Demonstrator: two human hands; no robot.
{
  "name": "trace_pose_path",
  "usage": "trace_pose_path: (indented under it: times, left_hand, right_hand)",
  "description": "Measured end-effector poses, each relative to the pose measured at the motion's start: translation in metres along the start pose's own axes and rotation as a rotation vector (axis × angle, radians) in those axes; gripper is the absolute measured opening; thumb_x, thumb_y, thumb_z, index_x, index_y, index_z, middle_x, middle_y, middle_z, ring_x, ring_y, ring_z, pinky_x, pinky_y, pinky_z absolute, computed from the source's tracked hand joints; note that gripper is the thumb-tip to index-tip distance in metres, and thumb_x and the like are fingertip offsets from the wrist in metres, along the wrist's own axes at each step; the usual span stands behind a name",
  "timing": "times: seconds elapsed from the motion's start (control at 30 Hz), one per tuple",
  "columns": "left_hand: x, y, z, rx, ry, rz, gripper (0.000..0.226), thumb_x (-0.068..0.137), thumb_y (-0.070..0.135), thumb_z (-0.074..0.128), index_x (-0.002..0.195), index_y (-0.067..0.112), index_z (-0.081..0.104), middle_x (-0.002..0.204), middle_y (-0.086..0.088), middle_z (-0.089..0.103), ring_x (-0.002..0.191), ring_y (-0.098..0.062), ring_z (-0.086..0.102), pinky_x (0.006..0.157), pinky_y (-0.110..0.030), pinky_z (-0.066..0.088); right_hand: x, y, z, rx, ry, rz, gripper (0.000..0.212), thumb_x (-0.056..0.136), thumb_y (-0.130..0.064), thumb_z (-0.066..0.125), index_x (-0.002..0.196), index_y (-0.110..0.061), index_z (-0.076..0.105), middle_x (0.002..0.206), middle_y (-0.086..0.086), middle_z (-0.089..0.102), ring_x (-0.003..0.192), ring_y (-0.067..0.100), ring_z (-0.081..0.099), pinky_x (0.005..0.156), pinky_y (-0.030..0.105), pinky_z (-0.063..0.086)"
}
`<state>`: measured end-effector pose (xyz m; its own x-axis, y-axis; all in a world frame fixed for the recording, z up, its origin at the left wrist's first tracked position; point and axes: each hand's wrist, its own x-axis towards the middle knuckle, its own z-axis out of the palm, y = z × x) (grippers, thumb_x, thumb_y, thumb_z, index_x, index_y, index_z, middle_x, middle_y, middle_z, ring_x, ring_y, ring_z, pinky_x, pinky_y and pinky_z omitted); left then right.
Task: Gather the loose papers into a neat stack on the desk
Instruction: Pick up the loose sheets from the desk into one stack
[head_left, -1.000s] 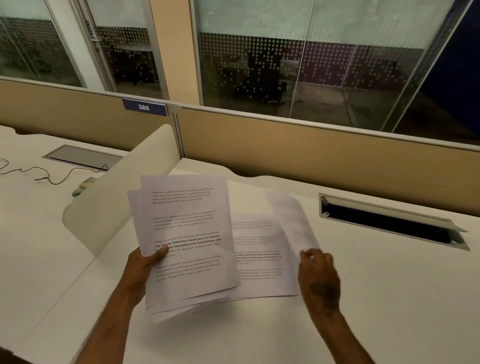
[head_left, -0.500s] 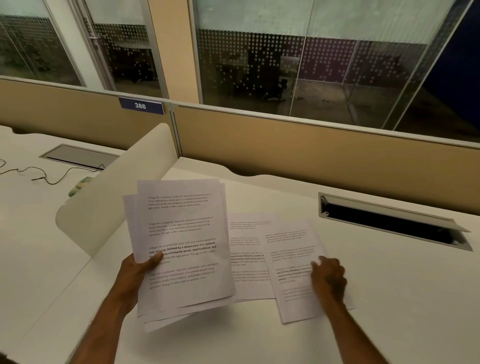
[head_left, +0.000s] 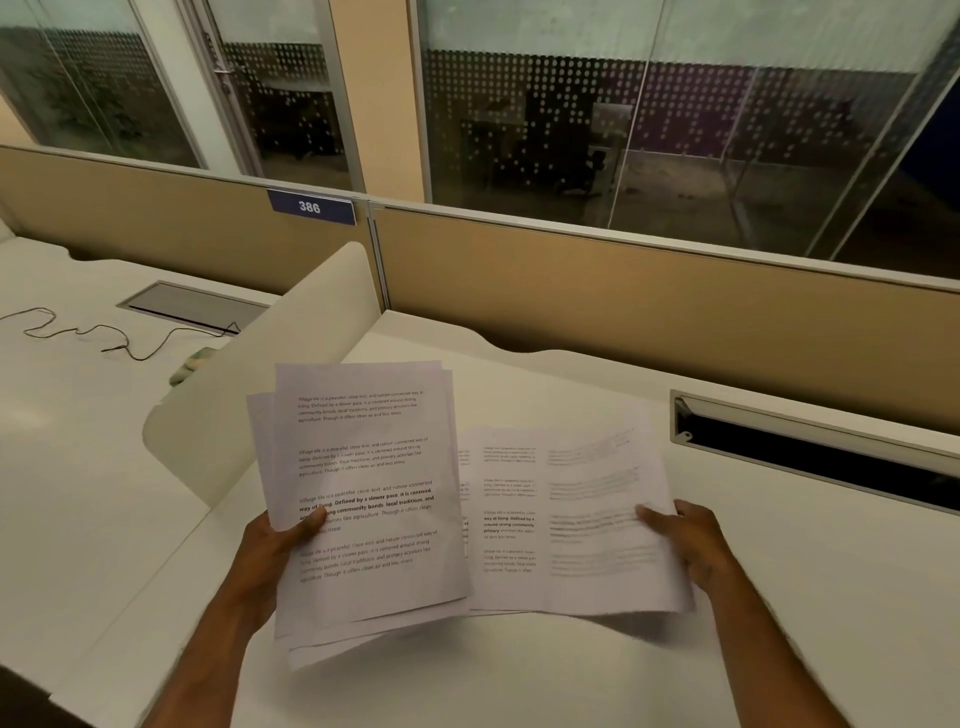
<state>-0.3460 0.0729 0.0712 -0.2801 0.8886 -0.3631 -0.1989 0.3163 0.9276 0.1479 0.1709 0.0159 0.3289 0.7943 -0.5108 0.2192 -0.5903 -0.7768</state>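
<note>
My left hand grips a bundle of several printed sheets by its left edge, thumb on top, holding it tilted above the white desk. My right hand pinches the right edge of a single printed sheet, which looks blurred and raised off the desk. Under and between the two lies another printed sheet flat on the desk, partly covered by both.
A cream curved divider stands at the left of the desk. An open cable slot runs along the right back. A tan partition closes the far edge. A thin cable lies on the neighbouring desk.
My right hand laid a sheet down on the desk, then took its right edge and lifted it. The bundle in my left hand stayed about where it was.
</note>
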Motion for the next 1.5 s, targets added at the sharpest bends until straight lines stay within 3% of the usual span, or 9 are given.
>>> trace_pose_path:
  times: [0.1, 0.33, 0.57, 0.7, 0.93, 1.07, 1.2, 1.3, 1.5]
  left_hand:
    - [0.003, 0.0, 0.001, -0.017, -0.007, -0.005, 0.035, 0.09, 0.01, 0.067, 0.125, 0.005, 0.063, 0.112, -0.022, 0.076, 0.093, -0.046, 0.075, 0.074, -0.056, 0.063]
    - [0.002, 0.001, 0.001, -0.036, -0.051, -0.01, 0.066, 0.066, 0.029, 0.088, 0.123, 0.005, 0.065, 0.112, -0.021, 0.076, 0.099, -0.047, 0.073, 0.082, -0.061, 0.059]
    - [0.008, 0.0, -0.004, -0.043, -0.046, -0.012, 0.037, 0.084, 0.009, 0.075, 0.119, 0.004, 0.066, 0.106, -0.021, 0.078, 0.087, -0.041, 0.077, 0.068, -0.05, 0.065]
    - [0.011, -0.004, -0.004, -0.04, -0.042, -0.022, 0.031, 0.09, 0.007, 0.067, 0.121, 0.003, 0.065, 0.107, -0.023, 0.077, 0.086, -0.042, 0.077, 0.067, -0.05, 0.065]
    - [0.015, 0.0, -0.006, -0.084, -0.067, 0.004, 0.042, 0.081, 0.016, 0.08, 0.118, 0.004, 0.066, 0.107, -0.023, 0.077, 0.084, -0.039, 0.078, 0.065, -0.047, 0.064]
    - [0.015, 0.005, -0.002, -0.074, -0.096, 0.021, 0.04, 0.081, 0.016, 0.078, 0.118, 0.005, 0.066, 0.111, -0.024, 0.076, 0.086, -0.041, 0.077, 0.066, -0.048, 0.065]
    - [0.008, 0.014, 0.014, -0.047, -0.131, 0.046, 0.088, 0.046, 0.045, 0.097, 0.118, 0.006, 0.067, 0.108, -0.021, 0.078, 0.091, -0.042, 0.076, 0.069, -0.049, 0.064]
    - [0.001, 0.017, 0.028, -0.022, -0.173, 0.053, 0.097, 0.038, 0.049, 0.098, 0.119, 0.005, 0.068, 0.11, -0.02, 0.077, 0.095, -0.043, 0.075, 0.078, -0.053, 0.063]
    - [-0.018, 0.017, 0.047, -0.029, -0.172, 0.086, 0.098, 0.044, 0.064, 0.091, 0.121, 0.007, 0.069, 0.111, -0.022, 0.076, 0.095, -0.038, 0.075, 0.076, -0.047, 0.062]
  right_hand:
    - [-0.006, -0.012, 0.028, 0.072, -0.02, -0.054, 0.044, 0.07, -0.023, 0.087, 0.103, 0.0, 0.071, 0.104, 0.02, 0.075, 0.091, 0.037, 0.072, 0.091, 0.055, 0.056]
    - [-0.035, -0.016, 0.108, -0.519, 0.204, -0.01, 0.059, 0.077, -0.033, 0.081, 0.12, 0.0, 0.057, 0.126, 0.02, 0.052, 0.116, 0.038, 0.052, 0.088, 0.046, 0.053]
    - [-0.017, -0.025, 0.117, -0.518, 0.133, 0.187, 0.068, 0.069, -0.028, 0.085, 0.124, -0.008, 0.049, 0.124, 0.018, 0.061, 0.117, 0.037, 0.055, 0.1, 0.049, 0.042]
    - [0.002, -0.01, 0.11, -0.382, 0.043, 0.233, 0.066, 0.051, -0.023, 0.088, 0.109, -0.002, 0.067, 0.104, 0.018, 0.071, 0.098, 0.038, 0.065, 0.092, 0.05, 0.054]
    - [-0.051, -0.065, 0.059, -0.11, 0.102, -0.196, 0.056, 0.085, -0.022, 0.074, 0.136, -0.006, 0.054, 0.134, 0.018, 0.061, 0.117, 0.037, 0.061, 0.101, 0.042, 0.049]
    - [-0.081, -0.094, 0.013, 0.241, -0.007, -0.337, 0.036, 0.082, -0.013, 0.076, 0.116, -0.012, 0.065, 0.11, 0.014, 0.073, 0.097, 0.037, 0.071, 0.088, 0.052, 0.057]
    - [-0.111, -0.109, 0.007, 0.45, -0.264, -0.36, 0.063, 0.06, -0.031, 0.089, 0.116, -0.01, 0.069, 0.109, 0.012, 0.076, 0.096, 0.033, 0.074, 0.081, 0.043, 0.061]
    - [-0.124, -0.108, 0.041, 0.477, -0.389, -0.334, 0.086, 0.041, -0.04, 0.096, 0.114, -0.003, 0.07, 0.11, 0.017, 0.075, 0.096, 0.034, 0.074, 0.079, 0.039, 0.062]
    - [-0.14, -0.09, 0.109, 0.409, -0.537, -0.305, 0.048, 0.084, -0.011, 0.073, 0.129, -0.009, 0.058, 0.121, 0.012, 0.072, 0.107, 0.029, 0.071, 0.095, 0.045, 0.056]
